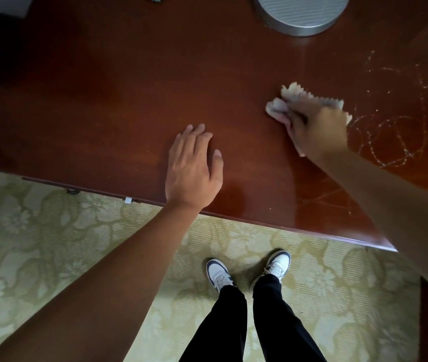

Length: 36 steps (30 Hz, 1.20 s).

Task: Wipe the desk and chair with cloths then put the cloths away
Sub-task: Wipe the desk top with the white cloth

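Right hand [317,126] gripping crumpled cloth [278,108], glossy desk [119,95]

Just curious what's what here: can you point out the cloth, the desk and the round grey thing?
cloth [275,107]: head view, bunched end beyond the fingers.
desk [103,100]: head view, bare top.
round grey thing [299,14]: head view, flat top face.

A pale cloth [290,101] is gripped by the right hand [317,126] and pressed onto the reddish-brown desk [119,95] toward its right side, beside thin whitish streaks [395,131] spread over the surface near the right edge. The left hand [193,165] is laid flat on the desk just inside the near edge, its fingers [197,130] straight. A round grey base [300,13] is seen at the far edge, and white shoes [219,273] are planted on a patterned green carpet [51,231] below.
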Motion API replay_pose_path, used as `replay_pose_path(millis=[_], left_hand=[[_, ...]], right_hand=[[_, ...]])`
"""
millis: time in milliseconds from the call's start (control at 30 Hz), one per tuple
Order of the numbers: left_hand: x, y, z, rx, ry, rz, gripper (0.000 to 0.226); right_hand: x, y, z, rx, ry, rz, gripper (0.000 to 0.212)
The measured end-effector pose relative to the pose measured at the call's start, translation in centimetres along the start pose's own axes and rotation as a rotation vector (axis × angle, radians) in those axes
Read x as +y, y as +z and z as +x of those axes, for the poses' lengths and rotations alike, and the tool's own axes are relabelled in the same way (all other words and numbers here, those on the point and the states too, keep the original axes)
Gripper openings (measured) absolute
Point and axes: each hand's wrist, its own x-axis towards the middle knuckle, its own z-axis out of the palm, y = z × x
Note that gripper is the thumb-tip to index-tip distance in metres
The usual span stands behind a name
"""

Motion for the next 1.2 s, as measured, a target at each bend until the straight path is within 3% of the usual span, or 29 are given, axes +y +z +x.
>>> replay_pose_path(millis=[67, 200, 267, 367, 433, 567, 733, 833, 1000, 1200], left_hand=[[0.0, -0.1, 0.1, -0.002, -0.005, -0.007, 0.041], [0.2, -0.3, 0.2, -0.047, -0.024, 0.003, 0.042], [0.2, -0.4, 0.1, -0.055, -0.031, 0.005, 0.043], [0.2, -0.3, 0.2, -0.037, -0.033, -0.017, 0.042], [0.2, -0.4, 0.2, -0.033, -0.042, -0.020, 0.041], [0.3, -0.6, 0.4, -0.031, -0.051, -0.054, 0.039], [0.2, -0.8, 0.4, 0.005, -0.069, -0.146, 0.034], [0.1, -1.0, 0.3, 0.060, -0.150, -0.260, 0.031], [-2.8, -2.7, 0.5, 0.229, -0.315, -0.236, 0.036], [-6.0, -3.7, -0.4, 0.127, -0.265, -0.081, 0.038]], right_hand=[[-1.1, 0.2, -2.3, -0.071, -0.087, 0.037, 0.032], [-4.4, 0.2, -15.6, -0.196, -0.320, 0.199, 0.026], [-4.4, -0.1, -18.1, -0.205, -0.383, 0.224, 0.036], [-2.6, -1.0, -14.3, -0.104, -0.295, 0.325, 0.027], [-1.4, -1.2, -10.0, -0.005, -0.187, 0.223, 0.026], [-2.0, 0.4, -8.8, -0.041, -0.006, 0.124, 0.028], [-7.8, 2.7, -17.2, -0.208, -0.352, 0.264, 0.039], [-6.8, 2.4, -13.7, -0.090, -0.219, 0.373, 0.030], [-3.7, 2.7, -2.7, -0.070, -0.019, 0.049, 0.037], [-9.9, 6.3, 4.1, -0.068, -0.055, 0.064, 0.037]])
